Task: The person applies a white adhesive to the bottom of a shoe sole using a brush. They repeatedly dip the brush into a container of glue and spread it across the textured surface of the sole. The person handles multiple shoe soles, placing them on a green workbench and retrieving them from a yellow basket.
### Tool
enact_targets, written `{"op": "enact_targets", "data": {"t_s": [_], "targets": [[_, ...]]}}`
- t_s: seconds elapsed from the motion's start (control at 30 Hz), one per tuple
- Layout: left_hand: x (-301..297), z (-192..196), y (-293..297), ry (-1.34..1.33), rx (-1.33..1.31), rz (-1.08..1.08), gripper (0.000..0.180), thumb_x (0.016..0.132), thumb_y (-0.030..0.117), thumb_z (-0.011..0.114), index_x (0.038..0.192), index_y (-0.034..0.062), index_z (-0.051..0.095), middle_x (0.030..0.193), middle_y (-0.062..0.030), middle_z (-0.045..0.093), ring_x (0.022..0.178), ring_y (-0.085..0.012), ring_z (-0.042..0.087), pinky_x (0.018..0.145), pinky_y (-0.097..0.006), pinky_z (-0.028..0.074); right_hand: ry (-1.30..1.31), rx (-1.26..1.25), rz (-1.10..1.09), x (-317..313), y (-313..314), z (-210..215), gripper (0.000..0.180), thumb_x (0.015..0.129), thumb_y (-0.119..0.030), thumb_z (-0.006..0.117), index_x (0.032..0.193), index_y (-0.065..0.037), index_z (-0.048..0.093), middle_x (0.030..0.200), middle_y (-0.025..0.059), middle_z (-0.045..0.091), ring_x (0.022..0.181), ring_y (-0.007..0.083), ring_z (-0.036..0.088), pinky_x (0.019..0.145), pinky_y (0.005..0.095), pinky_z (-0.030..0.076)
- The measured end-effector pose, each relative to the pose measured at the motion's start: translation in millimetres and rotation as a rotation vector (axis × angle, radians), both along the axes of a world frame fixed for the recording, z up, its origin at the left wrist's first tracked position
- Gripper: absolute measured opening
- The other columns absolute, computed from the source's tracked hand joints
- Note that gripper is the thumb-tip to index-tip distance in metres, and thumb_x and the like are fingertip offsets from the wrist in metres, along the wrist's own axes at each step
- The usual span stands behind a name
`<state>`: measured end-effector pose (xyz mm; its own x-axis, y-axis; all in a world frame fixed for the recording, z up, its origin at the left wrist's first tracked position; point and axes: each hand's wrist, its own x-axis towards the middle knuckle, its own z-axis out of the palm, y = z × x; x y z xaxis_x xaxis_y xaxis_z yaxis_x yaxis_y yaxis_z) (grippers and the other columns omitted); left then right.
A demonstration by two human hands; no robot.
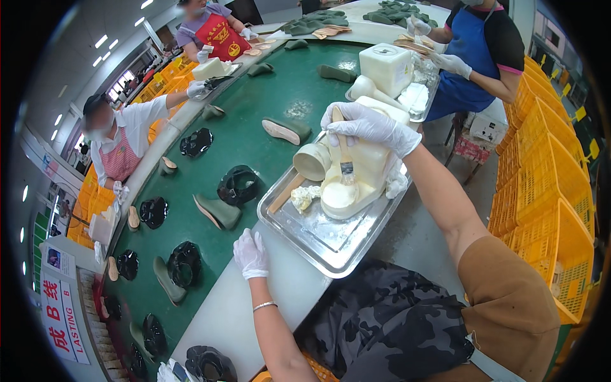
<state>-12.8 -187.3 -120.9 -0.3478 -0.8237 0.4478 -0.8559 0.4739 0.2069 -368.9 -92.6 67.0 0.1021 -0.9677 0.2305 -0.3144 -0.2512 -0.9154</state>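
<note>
I see a green conveyor belt (299,95) running away from me, with green boots (218,212) and black uppers (238,186) spread along it, some boots lying sole up (280,131). Across the belt, a person in a white shirt and striped apron (121,153) works at the left edge. Further up, a person in a red apron (219,35) stands beside a cream container (211,68). On my side, a person in a blue apron (468,57) stands by a second tray with a cream jug (385,67). Yellow crates (544,165) are stacked at the right. A pile of green pieces (315,22) lies at the far end.
</note>
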Motion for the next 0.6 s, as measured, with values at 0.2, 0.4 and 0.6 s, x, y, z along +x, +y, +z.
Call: {"op": "enact_targets", "data": {"t_s": [0.2, 0.4, 0.6], "targets": [[-0.7, -0.9, -1.5, -0.002, -0.007, -0.001, 0.033, 0.085, 0.025, 0.051, 0.106, 0.0, 0.056, 0.093, -0.0149, 0.061, 0.087, -0.0313, 0.054, 0.079, -0.04, 0.042, 0.007, 0.017, 0.003, -1.4, 0.3, -0.8, 0.015, 0.087, -0.02, 0.053, 0.098, -0.01, 0.053, 0.076, -0.0025, 0.058, 0.071, 0.0028, 0.05, 0.059, 0.0182, 0.041], [-1.5, 0.0, -3.4, -0.011, 0.016, 0.022, 0.033, 0.085, 0.025, 0.051, 0.105, 0.0003, 0.057, 0.094, -0.0151, 0.06, 0.088, -0.0316, 0.054, 0.08, -0.04, 0.042, -0.024, 0.018, 0.088, -2.3, 1.4, 1.7, 0.019, 0.086, -0.02, 0.053, 0.102, -0.009, 0.053, 0.078, -0.0015, 0.058, 0.077, 0.0043, 0.052, 0.063, 0.0195, 0.041], [-2.4, -0.1, -1.0, -0.011, 0.037, 0.016, 0.033, 0.086, 0.025, 0.05, 0.106, 0.0002, 0.056, 0.095, -0.0159, 0.06, 0.09, -0.0319, 0.053, 0.08, -0.041, 0.042, -0.067, 0.027, 0.087, -3.3, 2.5, 0.9, 0.025, 0.087, -0.019, 0.052, 0.11, -0.008, 0.049, 0.077, -0.0007, 0.058, 0.075, 0.0043, 0.052, 0.062, 0.0189, 0.041]]}}
